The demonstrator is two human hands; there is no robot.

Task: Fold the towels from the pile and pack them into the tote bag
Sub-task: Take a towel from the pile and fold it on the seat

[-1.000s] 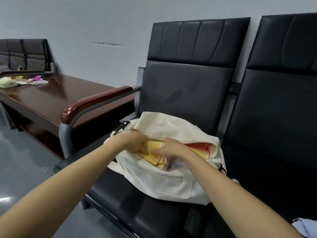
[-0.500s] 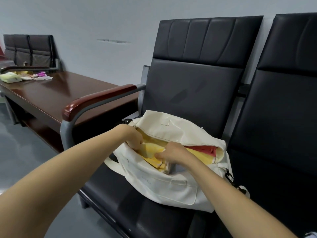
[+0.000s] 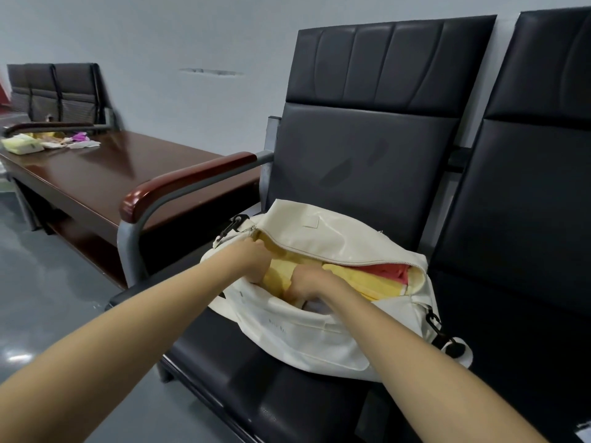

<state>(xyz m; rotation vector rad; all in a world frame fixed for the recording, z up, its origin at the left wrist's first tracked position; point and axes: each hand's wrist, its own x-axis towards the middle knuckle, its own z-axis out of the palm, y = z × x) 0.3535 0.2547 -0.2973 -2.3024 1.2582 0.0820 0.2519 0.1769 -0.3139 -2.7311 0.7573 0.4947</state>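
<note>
In one tote [image 3: 303, 340], two hands [image 3: 256, 260] [image 3: 308, 279], one red towel [image 3: 388, 271]

— Where's the bag [image 3: 303, 343]?
— On the chair [image 3: 367, 161] seat, towels [image 3: 371, 282] in it, left hand [image 3: 256, 260] and right hand [image 3: 308, 279] in its mouth.
— The tabletop [image 3: 112, 174]?
— Left of the chair, past the armrest [image 3: 188, 183]. Second chair [image 3: 527, 193]: right.

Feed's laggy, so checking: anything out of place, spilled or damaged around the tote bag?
Nothing looks spilled or damaged. The tote bag slumps unzipped on the seat, yellow towel and red towel inside, left hand and right hand in its mouth. Only oddity: a wall scuff behind.
</note>
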